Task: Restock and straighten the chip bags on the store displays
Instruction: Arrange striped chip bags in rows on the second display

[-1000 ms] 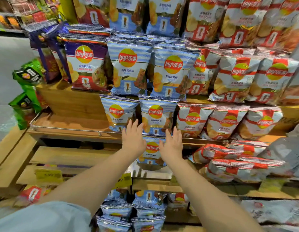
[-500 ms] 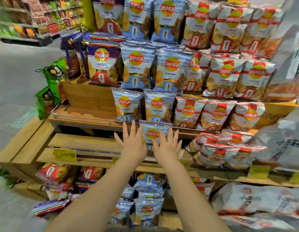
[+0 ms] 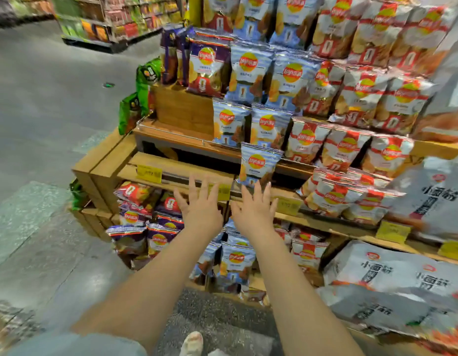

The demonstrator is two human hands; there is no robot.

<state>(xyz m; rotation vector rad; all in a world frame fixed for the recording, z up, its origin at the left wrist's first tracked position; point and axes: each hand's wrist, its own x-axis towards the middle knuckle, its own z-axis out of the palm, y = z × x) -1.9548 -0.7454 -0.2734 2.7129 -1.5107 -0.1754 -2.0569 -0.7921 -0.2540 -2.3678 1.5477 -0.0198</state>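
- Bare skin and spread, straight fingers are shown on both hands: the left hand [image 3: 201, 210] and the right hand [image 3: 253, 214] are held apart, side by side, and nothing is gripped by either.
- Just above the right fingertips, a single blue chip bag [image 3: 258, 164] is stood upright at the front edge of the wooden display [image 3: 104, 163]; whether it is touched by the fingers cannot be told.
- Judged step: the bag is being set square on its tier. It is best steadied with flat palms on both sides, logo faced outward, base seated fully behind the shelf lip, and aligned beneath the blue bags on the tier above [image 3: 248, 124].
- Risk, as judged: the bag is light and air-filled, so a one-sided push is likely to tip it forward off the edge.
- To the right on the same tier, red-and-white bags [image 3: 346, 199] are laid flat and overlapping; straightening is probably still required there.
- In the lowest bay, purple, red and blue bags [image 3: 158, 227] are piled loosely.
- Upper tiers are filled with upright rows; yellow price tags [image 3: 149, 173] are fixed to the shelf fronts.
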